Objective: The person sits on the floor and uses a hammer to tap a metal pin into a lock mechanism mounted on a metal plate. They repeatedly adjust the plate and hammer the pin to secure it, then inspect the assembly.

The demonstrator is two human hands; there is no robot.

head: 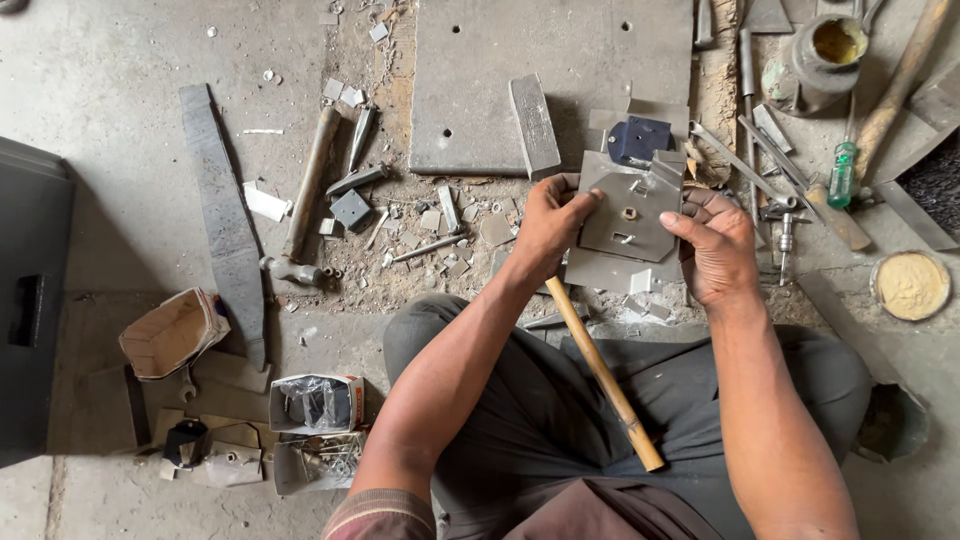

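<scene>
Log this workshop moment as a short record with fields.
Left hand: grips the left edge of a grey sheet-metal piece
Right hand: holds its right edge, thumb on top
Wooden handle: slants across the lap below the hands
Behind: thick steel plate with holes
Right side: small green bottle, tin of yellow paste

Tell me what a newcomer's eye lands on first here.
First, the two hands: the left hand and right hand grip a grey metal plate at centre, with a small nut on its face. A wooden handle slants from under the left hand across the lap. Behind lies a big steel slab amid metal scraps, and a round tin of yellow paste sits at far right.
</scene>
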